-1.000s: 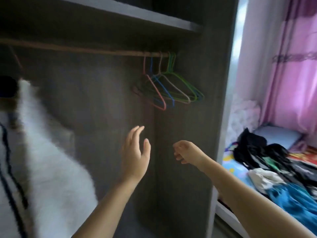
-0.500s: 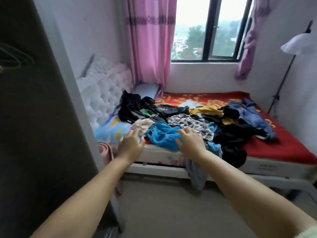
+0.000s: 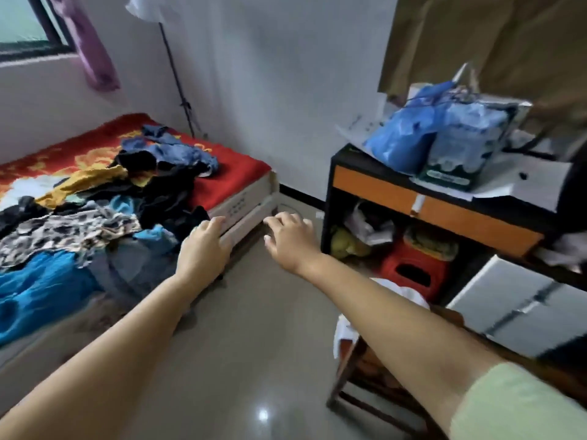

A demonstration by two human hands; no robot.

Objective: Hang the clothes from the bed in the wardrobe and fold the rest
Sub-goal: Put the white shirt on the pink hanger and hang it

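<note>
- Both grips are held apart and nothing is grasped: left hand [image 3: 203, 249] at the bed [image 3: 244, 203] corner, right hand [image 3: 290, 238] over the floor.
- Clothes [image 3: 95, 211] are heaped along the bed's near edge.

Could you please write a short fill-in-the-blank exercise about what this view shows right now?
1. The clothes pile lies on the ____.
2. Both the left hand and the right hand hold ____.
3. The stool under the desk is ____ in colour.

Missing words: bed; nothing; red
</note>
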